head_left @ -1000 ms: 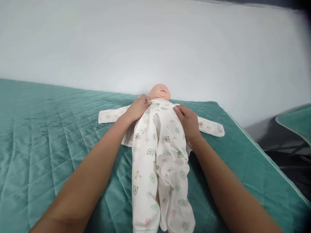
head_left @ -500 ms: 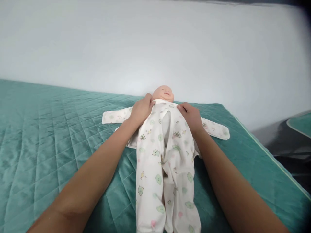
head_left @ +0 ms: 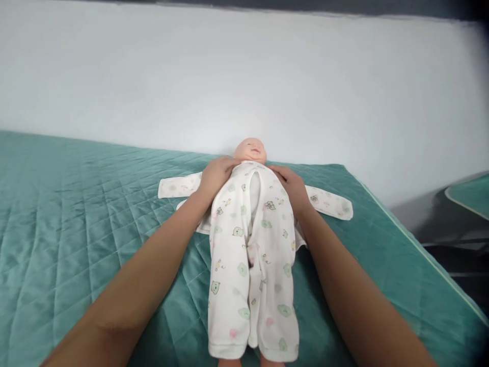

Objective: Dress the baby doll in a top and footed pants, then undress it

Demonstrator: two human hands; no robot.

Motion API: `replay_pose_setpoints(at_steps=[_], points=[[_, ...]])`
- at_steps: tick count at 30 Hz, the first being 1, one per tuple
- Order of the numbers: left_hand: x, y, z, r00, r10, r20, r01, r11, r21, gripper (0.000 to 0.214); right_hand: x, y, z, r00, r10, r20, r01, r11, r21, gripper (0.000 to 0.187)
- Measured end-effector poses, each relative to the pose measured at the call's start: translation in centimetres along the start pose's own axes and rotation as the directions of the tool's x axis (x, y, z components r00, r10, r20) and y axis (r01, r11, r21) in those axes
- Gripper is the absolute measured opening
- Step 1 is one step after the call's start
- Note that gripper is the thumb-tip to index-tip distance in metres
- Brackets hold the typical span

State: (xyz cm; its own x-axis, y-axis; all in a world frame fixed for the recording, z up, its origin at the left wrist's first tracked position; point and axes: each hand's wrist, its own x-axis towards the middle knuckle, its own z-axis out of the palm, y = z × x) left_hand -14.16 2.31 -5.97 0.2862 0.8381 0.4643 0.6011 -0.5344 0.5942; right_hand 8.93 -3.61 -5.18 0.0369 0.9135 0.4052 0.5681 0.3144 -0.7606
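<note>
A baby doll [head_left: 250,149] lies on its back on a teal quilted bed [head_left: 76,214], head toward the white wall. A white romper [head_left: 252,255] printed with small green and pink animals covers its body, sleeves spread out flat to both sides. My left hand [head_left: 215,176] grips the romper's left shoulder edge beside the doll's neck. My right hand [head_left: 289,186] holds the opposite shoulder edge. The front of the romper is parted down the chest. The doll's bare feet [head_left: 229,363] peek out below the leg cuffs.
A white wall [head_left: 244,81] rises right behind the bed. The bed's right edge [head_left: 401,229] runs diagonally, with dark floor beyond it. Another teal-covered surface [head_left: 468,196] shows at the far right.
Both hands slid up from the chest to the romper's shoulders beside the neck. The romper's legs now lie straighter and flatter, with the cuffs and the doll's feet in view.
</note>
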Motion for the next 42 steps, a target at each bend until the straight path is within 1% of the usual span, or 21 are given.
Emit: replay_pose_setpoints(at_steps=[3,7,10,13,15,17,19,20,21,22,23,25,27,28,30,31,33,36,38,40,42], points=[[-1.4,-0.1,-0.6,0.999,0.034,0.019,-0.036,0.990,0.133,0.036,-1.1,-0.1,-0.2,1.000,-0.012,0.008,0.012,1.000,-0.005,0.035],[-4.4,-0.2,-1.6,0.996,0.084,0.026,-0.088,0.967,0.239,0.042,-3.2,0.1,-0.5,0.996,-0.011,-0.087,0.015,0.999,0.041,0.037],[-7.5,0.1,-2.3,0.994,0.109,0.028,-0.112,0.953,0.282,0.045,-5.9,-0.5,-0.6,0.989,0.028,-0.147,-0.016,0.996,0.086,0.039],[-10.5,1.0,-2.9,0.994,0.107,0.035,-0.113,0.942,0.316,0.044,-9.5,-2.1,-0.5,0.983,0.068,-0.173,-0.049,0.993,0.111,0.042],[-12.3,1.6,-3.3,0.995,0.081,0.052,-0.094,0.936,0.340,0.042,-12.3,-3.6,-0.4,0.982,0.095,-0.165,-0.067,0.983,0.170,0.043],[-13.6,2.1,-3.7,0.997,0.038,0.069,-0.061,0.930,0.363,0.039,-15.3,-5.4,-0.5,0.979,0.140,-0.149,-0.098,0.961,0.259,0.041],[-14.6,2.3,-4.1,0.998,0.002,0.069,-0.028,0.929,0.369,0.037,-18.0,-7.5,-0.9,0.980,0.146,-0.132,-0.104,0.954,0.280,0.035],[-15.0,2.4,-4.3,0.998,-0.002,0.060,-0.020,0.933,0.359,0.037,-19.3,-8.6,-1.1,0.988,0.119,-0.099,-0.091,0.964,0.249,0.033],[-15.5,2.6,-4.5,0.999,0.004,0.043,-0.018,0.940,0.341,0.037,-20.4,-9.6,-1.4,0.996,0.077,-0.042,-0.067,0.978,0.199,0.032],[-16.0,2.9,-4.8,1.000,0.015,0.018,-0.020,0.949,0.316,0.036,-21.5,-10.7,-1.6,0.999,0.034,0.039,-0.039,0.990,0.138,0.032],[-16.7,3.3,-5.0,1.000,0.027,-0.013,-0.022,0.958,0.284,0.035,-22.3,-11.7,-1.9,0.992,0.004,0.129,-0.013,0.997,0.073,0.033],[-18.7,4.5,-5.4,0.996,0.037,-0.086,-0.018,0.978,0.208,0.031,-23.7,-13.6,-2.2,0.961,0.005,0.278,0.014,0.998,-0.065,0.032],[-21.5,6.2,-5.8,0.991,0.027,-0.129,-0.010,0.992,0.128,0.027,-24.5,-15.0,-2.2,0.937,0.049,0.345,0.029,0.975,-0.219,0.026],[-23.0,7.1,-6.0,0.993,0.024,-0.118,-0.013,0.995,0.097,0.025,-24.7,-15.5,-2.1,0.930,0.063,0.362,0.049,0.955,-0.293,0.023],[-26.0,8.8,-6.2,0.998,0.054,-0.021,-0.052,0.996,0.066,0.022,-25.0,-16.1,-1.5,0.919,0.058,0.389,0.120,0.900,-0.418,0.020],[-27.2,9.6,-6.3,0.997,0.076,0.022,-0.077,0.995,0.067,0.021,-25.0,-16.3,-1.1,0.914,0.045,0.403,0.162,0.870,-0.466,0.020],[-28.8,10.5,-6.6,0.992,0.113,0.058,-0.117,0.991,0.070,0.020,-24.9,-16.5,-0.2,0.910,0.023,0.415,0.225,0.812,-0.538,0.021],[-29.4,11.0,-6.8,0.987,0.147,0.067,-0.151,0.987,0.057,0.021,-24.7,-16.5,0.8,0.923,-0.002,0.384,0.255,0.751,-0.609,0.022],[-29.2,10.8,-6.8,0.984,0.161,0.074,-0.164,0.986,0.036,0.023,-24.6,-16.4,1.1,0.933,-0.021,0.359,0.257,0.737,-0.625,0.024],[-29.1,10.6,-6.8,0.983,0.172,0.061,-0.173,0.985,0.011,0.027,-24.6,-16.3,1.0,0.938,-0.041,0.345,0.259,0.744,-0.616,0.024],[-29.1,10.4,-6.8,0.982,0.182,0.048,-0.181,0.983,-0.011,0.029,-24.7,-16.5,0.6,0.938,-0.063,0.341,0.263,0.772,-0.579,0.022]])
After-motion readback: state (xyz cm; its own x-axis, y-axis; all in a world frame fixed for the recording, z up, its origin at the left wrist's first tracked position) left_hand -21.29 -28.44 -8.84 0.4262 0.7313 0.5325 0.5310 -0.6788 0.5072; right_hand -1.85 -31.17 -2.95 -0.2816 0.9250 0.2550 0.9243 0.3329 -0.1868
